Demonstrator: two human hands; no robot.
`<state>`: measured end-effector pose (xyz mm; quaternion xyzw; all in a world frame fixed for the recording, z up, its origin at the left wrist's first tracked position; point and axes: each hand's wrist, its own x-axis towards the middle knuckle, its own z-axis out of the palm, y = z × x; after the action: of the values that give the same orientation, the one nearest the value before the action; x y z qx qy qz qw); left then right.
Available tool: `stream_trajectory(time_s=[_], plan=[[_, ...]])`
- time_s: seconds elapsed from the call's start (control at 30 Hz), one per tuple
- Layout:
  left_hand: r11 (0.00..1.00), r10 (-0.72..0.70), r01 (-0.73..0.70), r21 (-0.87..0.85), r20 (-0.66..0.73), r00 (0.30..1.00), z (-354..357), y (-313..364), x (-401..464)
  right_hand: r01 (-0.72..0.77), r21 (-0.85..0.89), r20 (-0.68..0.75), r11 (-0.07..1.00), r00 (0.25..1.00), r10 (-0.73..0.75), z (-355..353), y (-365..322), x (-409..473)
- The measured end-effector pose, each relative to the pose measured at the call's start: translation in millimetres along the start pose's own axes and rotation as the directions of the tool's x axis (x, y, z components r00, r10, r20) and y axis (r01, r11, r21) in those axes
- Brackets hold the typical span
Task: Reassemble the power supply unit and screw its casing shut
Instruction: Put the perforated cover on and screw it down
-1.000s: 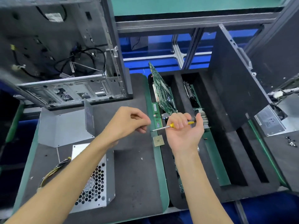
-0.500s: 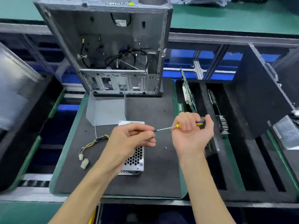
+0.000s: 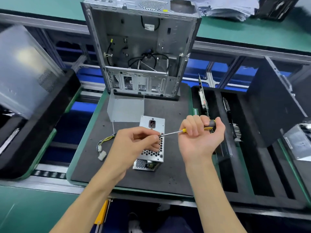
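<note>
Bright even overhead light, soft shadows, blurred bowed edges, sharp centre

No readable text; white label (image 3: 149, 27) inside computer case (image 3: 143, 52) too blurred.

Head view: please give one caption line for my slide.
Right hand grips screwdriver; left-hand fingers pinch its tip.

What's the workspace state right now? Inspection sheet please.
Surface: dark foam mat on a green tray.
Job's things: power supply lying on the mat; bent metal cover standing behind it, not fitted.
Clutter: nothing seen on the mat.
Hands: right hand grips the screwdriver; left hand pinches at its tip.
Cables: yellow and black wire bundle with white plugs, left of the power supply.
Surroundings: open computer case behind; circuit boards upright in slotted foam on the right.
</note>
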<state>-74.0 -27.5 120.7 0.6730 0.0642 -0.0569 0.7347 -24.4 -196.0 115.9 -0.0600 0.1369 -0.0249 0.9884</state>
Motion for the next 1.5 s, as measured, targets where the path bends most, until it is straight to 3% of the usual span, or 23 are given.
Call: stream_trajectory(time_s=[0.37,0.8,0.93,1.1,1.27,1.5], plan=[[0.992,0.102,-0.100,0.073,-0.019,0.995,-13,-12,-7,0.016,-0.094,0.025,0.995,1.000,-0.014,4,14,-13],[0.999,0.051,-0.050,-0.023,0.043,0.998,-30,-21,-5,-0.033,-0.101,0.056,0.994,0.998,0.038,1,33,-13],[1.000,0.014,-0.013,0.015,-0.054,0.998,-40,-30,-2,-0.026,-0.110,0.069,0.994,0.997,0.034,4,35,-12],[0.990,-0.100,0.116,0.082,-0.180,0.979,-57,-65,-5,0.045,-0.317,0.159,0.948,0.987,0.006,11,36,-12],[0.950,-0.313,0.314,0.007,-0.029,0.949,-57,-91,-11,0.100,-0.510,0.290,0.854,0.955,0.062,9,46,-17],[0.936,-0.312,0.314,-0.156,0.039,0.949,-52,-91,-8,0.167,-0.647,0.383,0.744,0.915,0.128,-1,62,-21]])
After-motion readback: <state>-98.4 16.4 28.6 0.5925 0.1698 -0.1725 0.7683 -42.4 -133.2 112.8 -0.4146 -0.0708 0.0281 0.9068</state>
